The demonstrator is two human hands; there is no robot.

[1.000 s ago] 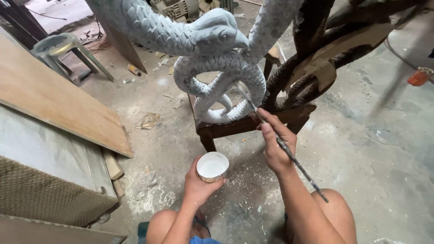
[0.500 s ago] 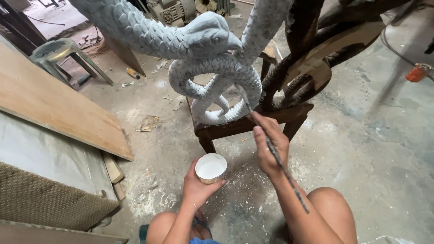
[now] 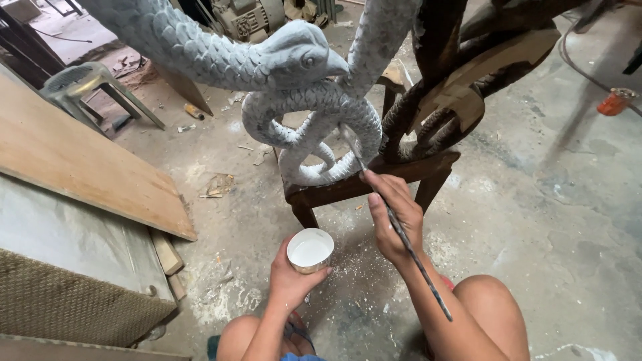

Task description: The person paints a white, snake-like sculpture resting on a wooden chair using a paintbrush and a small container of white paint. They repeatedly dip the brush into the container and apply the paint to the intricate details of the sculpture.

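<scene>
Since the earlier frame my view has drifted left, so the snake sculpture (image 3: 307, 100) now sits nearer the middle and my right hand (image 3: 394, 214) has edged up toward its lower coil.

I see the grey scaled snake sculpture coiled on a dark wooden stool (image 3: 368, 184), its head pointing right above the loops, with a dark carved wooden piece (image 3: 455, 100) touching the stool's right side. A plywood board (image 3: 87, 167) lies at my left and a plastic stool (image 3: 80, 83) stands well beyond it. My right hand is closed around a long thin paintbrush (image 3: 401, 230), its tip touching the coil. My left hand (image 3: 291, 281) is wrapped around a small cup of white paint (image 3: 310, 251), held low between my knees, just beside the brush hand.
</scene>
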